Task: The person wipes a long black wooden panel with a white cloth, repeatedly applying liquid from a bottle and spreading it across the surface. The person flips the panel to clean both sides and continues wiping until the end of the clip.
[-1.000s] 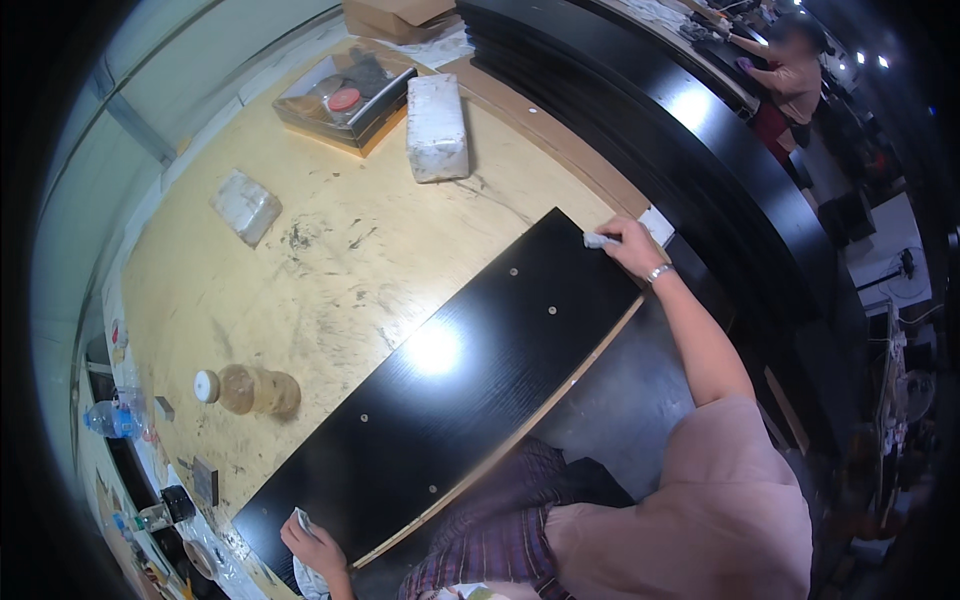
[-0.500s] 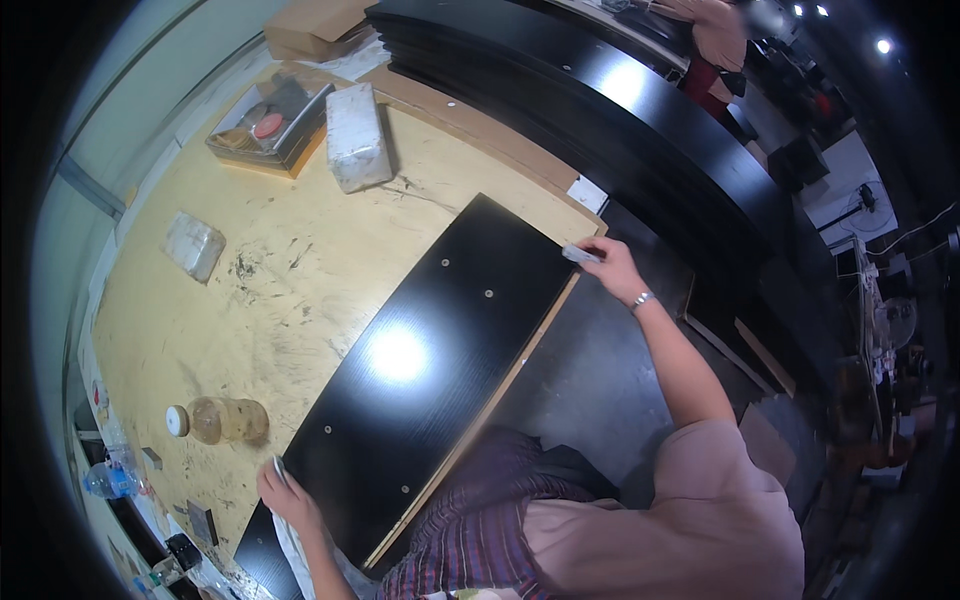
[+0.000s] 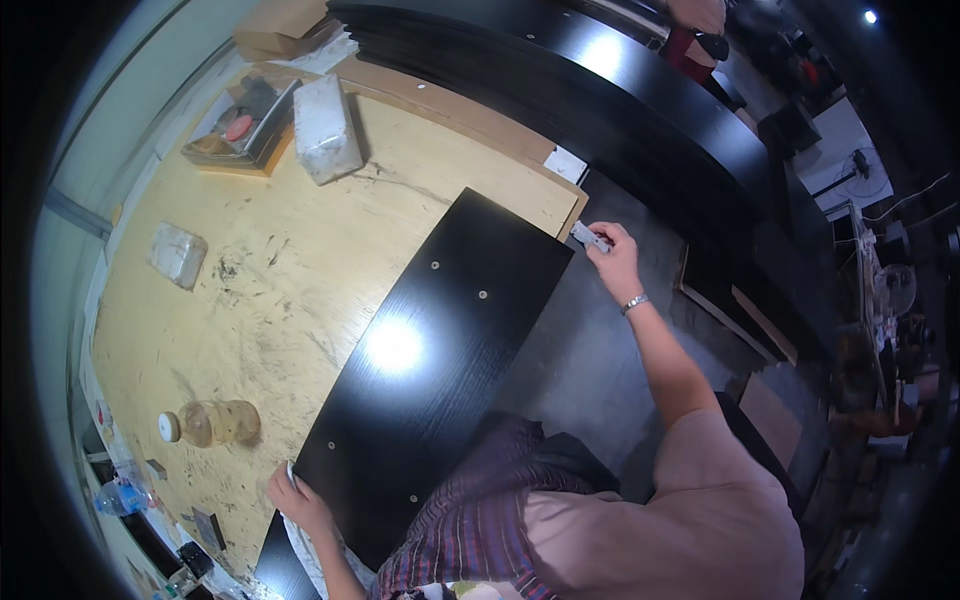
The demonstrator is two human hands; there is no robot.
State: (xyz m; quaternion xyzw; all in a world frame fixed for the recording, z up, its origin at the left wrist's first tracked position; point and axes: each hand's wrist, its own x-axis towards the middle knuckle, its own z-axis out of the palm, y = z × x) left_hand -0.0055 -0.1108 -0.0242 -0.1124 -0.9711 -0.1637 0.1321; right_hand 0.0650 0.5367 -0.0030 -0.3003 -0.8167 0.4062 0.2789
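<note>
A dark wood-grain panel [image 3: 440,360] with several small round metal fittings lies across the near part of the workbench, a bright reflection on its top. My right hand [image 3: 613,254] is closed on a small pale grey-white piece [image 3: 590,237], which I cannot make out more exactly. It is just off the panel's far right corner, apart from it. At the panel's left edge, my left hand [image 3: 298,500] grips a white cloth [image 3: 303,550] that hangs down along the forearm. My left fingertips are partly hidden.
The yellowish workbench [image 3: 290,320] bears a clear bottle [image 3: 222,423] lying on its side, two wrapped white blocks [image 3: 327,130] [image 3: 178,255] and an open box [image 3: 235,125] of small items. Beyond stands a stack of dark panels [image 3: 600,120]. Another person [image 3: 695,30] is at the far right.
The panel has shifted toward me and now covers the bench's near edge strip. My right hand has come off its corner with the pale piece. The view has turned slightly.
</note>
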